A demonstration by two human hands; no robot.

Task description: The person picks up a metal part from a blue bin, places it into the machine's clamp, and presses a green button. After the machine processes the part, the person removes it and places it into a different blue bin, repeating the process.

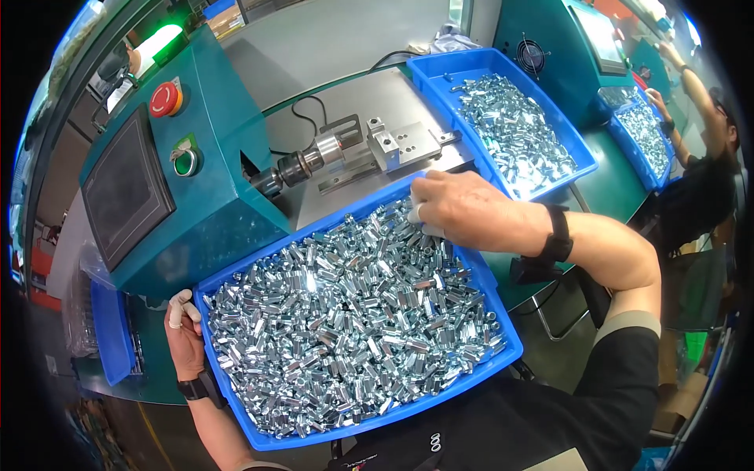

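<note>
A large blue tray (512,345) in front of me is heaped with small, shiny, six-sided metal pieces (345,314) that look like long hex nuts. My right hand (463,208) is over the tray's far right corner, by the edge of the heap. Its fingers are closed in a pinch and point down; what they hold, if anything, is hidden. White finger covers show on both hands. At the tray's left side, my left hand (184,334) has its fingers curled against the rim, closed on it.
Beyond the tray stands a teal machine (212,102) with a dark screen, a red button (165,100), a chuck (290,169) and a metal fixture (404,145). Another blue tray (585,161) of metal pieces sits at the back right. A person (699,188) works at the far right.
</note>
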